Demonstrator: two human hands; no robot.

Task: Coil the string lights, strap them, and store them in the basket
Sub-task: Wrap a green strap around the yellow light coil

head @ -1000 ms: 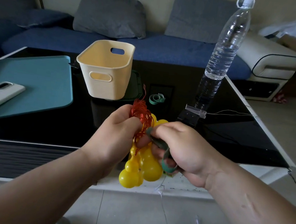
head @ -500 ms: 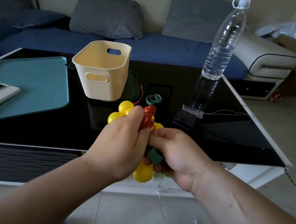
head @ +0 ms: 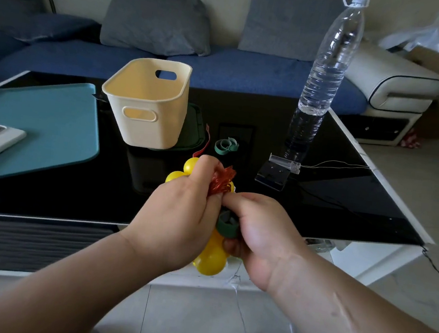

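Two hands hold the gourd string lights [head: 211, 257] off the table [head: 344, 206], nearside of the cream basket [head: 146, 131], long axis pointing basketward: left hand [head: 178, 216] fingers curl round the far end, right hand [head: 262, 236] pinches the green strap [head: 227, 222] mid-bundle, best placed to cinch it.

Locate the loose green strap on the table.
Head view, centre: the loose green strap lies on the black table, just right of the cream basket and left of the water bottle.
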